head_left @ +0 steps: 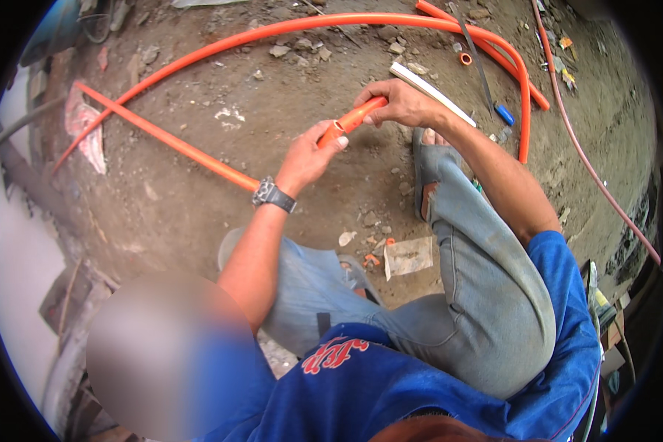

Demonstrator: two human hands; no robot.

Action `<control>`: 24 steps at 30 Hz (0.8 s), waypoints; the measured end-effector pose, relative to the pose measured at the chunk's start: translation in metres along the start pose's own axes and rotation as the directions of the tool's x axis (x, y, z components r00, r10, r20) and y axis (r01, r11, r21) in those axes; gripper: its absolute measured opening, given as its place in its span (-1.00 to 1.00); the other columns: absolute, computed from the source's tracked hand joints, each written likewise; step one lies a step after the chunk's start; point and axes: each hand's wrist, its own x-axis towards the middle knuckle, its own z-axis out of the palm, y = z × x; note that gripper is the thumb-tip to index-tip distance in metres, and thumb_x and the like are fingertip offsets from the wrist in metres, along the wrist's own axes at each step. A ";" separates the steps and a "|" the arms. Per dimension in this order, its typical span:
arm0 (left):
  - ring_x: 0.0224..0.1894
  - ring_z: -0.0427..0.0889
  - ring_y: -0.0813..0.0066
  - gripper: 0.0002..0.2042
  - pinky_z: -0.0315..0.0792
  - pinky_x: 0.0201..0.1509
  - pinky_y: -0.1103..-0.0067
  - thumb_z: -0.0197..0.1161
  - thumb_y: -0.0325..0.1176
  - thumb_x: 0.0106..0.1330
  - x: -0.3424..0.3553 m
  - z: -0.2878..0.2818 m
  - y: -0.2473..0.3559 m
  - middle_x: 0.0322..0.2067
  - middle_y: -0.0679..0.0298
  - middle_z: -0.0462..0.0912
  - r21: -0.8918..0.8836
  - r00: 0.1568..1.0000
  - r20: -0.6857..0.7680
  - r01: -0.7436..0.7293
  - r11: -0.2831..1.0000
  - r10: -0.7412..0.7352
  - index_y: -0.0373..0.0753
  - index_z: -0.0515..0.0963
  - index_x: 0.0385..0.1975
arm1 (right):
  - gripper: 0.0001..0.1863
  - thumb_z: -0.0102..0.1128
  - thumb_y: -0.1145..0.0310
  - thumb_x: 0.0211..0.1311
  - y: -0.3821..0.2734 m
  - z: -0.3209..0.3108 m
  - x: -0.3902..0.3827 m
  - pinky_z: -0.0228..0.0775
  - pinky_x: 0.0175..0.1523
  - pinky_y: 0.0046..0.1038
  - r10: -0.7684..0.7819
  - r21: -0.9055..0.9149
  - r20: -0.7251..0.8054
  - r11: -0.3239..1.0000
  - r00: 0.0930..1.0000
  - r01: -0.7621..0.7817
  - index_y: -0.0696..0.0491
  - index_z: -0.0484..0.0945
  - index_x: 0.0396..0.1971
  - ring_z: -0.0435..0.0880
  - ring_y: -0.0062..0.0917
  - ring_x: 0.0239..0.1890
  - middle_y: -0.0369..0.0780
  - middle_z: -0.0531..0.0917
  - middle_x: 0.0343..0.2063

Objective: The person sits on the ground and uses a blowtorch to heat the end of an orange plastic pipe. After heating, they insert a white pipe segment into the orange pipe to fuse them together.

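Note:
My left hand point(309, 155) is closed round an orange pipe piece point(331, 133) with its open end showing. My right hand point(399, 103), its fingers curled, grips another orange length point(363, 114) that meets the first at an angle; whether they are joined I cannot tell. Behind my left wrist, a straight orange pipe point(177, 145) lies on the dirt, its near end hidden. A long curved orange pipe point(297, 23) arcs across the ground beyond both hands. Just past my right hand lies a white strip point(432, 93).
A dark blade with a blue handle point(504, 114) and an orange ring point(465, 59) lie among rubble at upper right. A pink hose point(572, 136) runs down the right side. Between my feet is a paper scrap point(408, 256). A pale surface point(18, 280) borders the left.

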 end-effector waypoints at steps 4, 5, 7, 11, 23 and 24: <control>-0.10 0.65 0.38 -0.54 0.49 0.07 0.43 0.35 -0.12 0.38 0.000 0.004 0.000 -0.13 0.19 0.71 -0.028 0.998 -0.041 -0.042 0.999 0.040 -0.21 0.56 0.19 | -0.69 0.46 0.44 0.20 -0.005 0.000 0.000 0.50 -0.12 -0.51 -0.014 -0.025 -0.045 1.000 0.999 0.013 0.14 0.68 -0.06 0.64 -0.66 -0.28 -0.32 0.72 -0.34; -0.11 0.68 0.32 -0.55 0.49 0.05 0.40 0.35 -0.13 0.37 0.000 0.005 0.001 -0.16 0.16 0.72 -0.038 0.997 -0.057 -0.057 0.998 0.055 -0.20 0.57 0.18 | -0.68 0.46 0.45 0.19 -0.005 0.000 0.000 0.50 -0.10 -0.52 -0.013 -0.025 -0.042 1.000 0.999 0.012 0.14 0.68 -0.05 0.64 -0.66 -0.26 -0.32 0.72 -0.32; -0.11 0.69 0.27 -0.55 0.50 0.05 0.38 0.37 -0.14 0.35 0.002 0.004 0.001 -0.14 0.13 0.73 0.026 0.996 -0.063 -0.054 0.998 0.056 -0.21 0.57 0.16 | -0.66 0.46 0.45 0.18 -0.005 0.000 -0.002 0.50 -0.08 -0.52 -0.036 -0.055 -0.060 0.998 0.998 0.033 0.13 0.67 -0.03 0.63 -0.67 -0.23 -0.33 0.72 -0.28; -0.08 0.63 0.40 -0.52 0.50 0.08 0.46 0.40 -0.16 0.35 0.005 -0.001 0.003 -0.05 0.19 0.68 0.167 1.000 0.003 0.017 0.986 -0.018 -0.24 0.56 0.20 | -0.68 0.47 0.43 0.19 -0.010 0.002 -0.008 0.50 -0.08 -0.51 -0.075 -0.136 -0.125 0.989 0.989 0.058 0.13 0.66 -0.06 0.63 -0.65 -0.22 -0.32 0.71 -0.28; -0.11 0.70 -0.05 -0.47 0.56 0.00 0.25 0.39 -0.05 0.32 0.002 0.014 0.045 -0.18 -0.01 0.71 0.327 0.950 0.006 -0.297 0.897 0.312 -0.21 0.53 0.19 | -0.71 0.40 0.20 0.35 -0.013 0.046 -0.031 0.52 -0.41 -0.52 -0.028 0.111 -0.278 0.992 0.960 0.061 0.15 0.66 -0.25 0.67 -0.61 -0.51 -0.25 0.70 -0.48; -0.15 0.71 -0.02 -0.49 0.56 -0.03 0.26 0.37 -0.04 0.34 0.002 0.019 0.045 -0.24 0.00 0.71 0.285 0.961 0.022 -0.270 0.920 0.275 -0.21 0.54 0.18 | -0.66 0.35 0.12 0.41 -0.022 0.049 -0.035 0.51 -0.44 -0.52 -0.028 -0.021 -0.307 1.000 0.951 0.022 0.15 0.65 -0.27 0.66 -0.60 -0.54 -0.24 0.71 -0.49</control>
